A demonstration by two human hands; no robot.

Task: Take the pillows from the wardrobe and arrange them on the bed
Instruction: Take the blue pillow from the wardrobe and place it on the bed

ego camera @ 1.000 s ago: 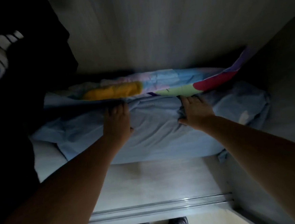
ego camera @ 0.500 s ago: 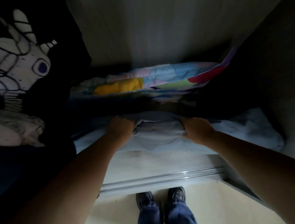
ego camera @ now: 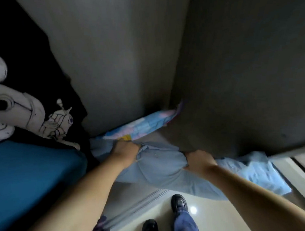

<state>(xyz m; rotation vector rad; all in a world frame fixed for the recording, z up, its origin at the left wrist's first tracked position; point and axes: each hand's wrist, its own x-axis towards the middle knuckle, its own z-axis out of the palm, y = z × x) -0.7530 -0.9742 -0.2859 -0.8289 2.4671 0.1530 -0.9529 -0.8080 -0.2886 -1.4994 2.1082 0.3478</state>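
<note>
I am standing at a dim wardrobe, its grey back panel and right side wall meeting in a corner ahead of me, with the pale glossy floor under my feet. My left hand has its fingers curled into the bunched cloth of a pale blue pillow, gripping its left end. My right hand is clenched on the same pillow further right, so the fabric gathers into folds between my two fists. The pillow slopes from the wardrobe's bottom shelf out over the sliding-door track, and its far end spreads loose and brighter at the right. Just behind my left hand, a second pillow in a patchwork cover of blue, pink and yellow lies against the back panel in the corner. To the left hang dark clothes, one black with a white cartoon print, above something teal. Below, my black shoes and blue trouser legs show.
</note>
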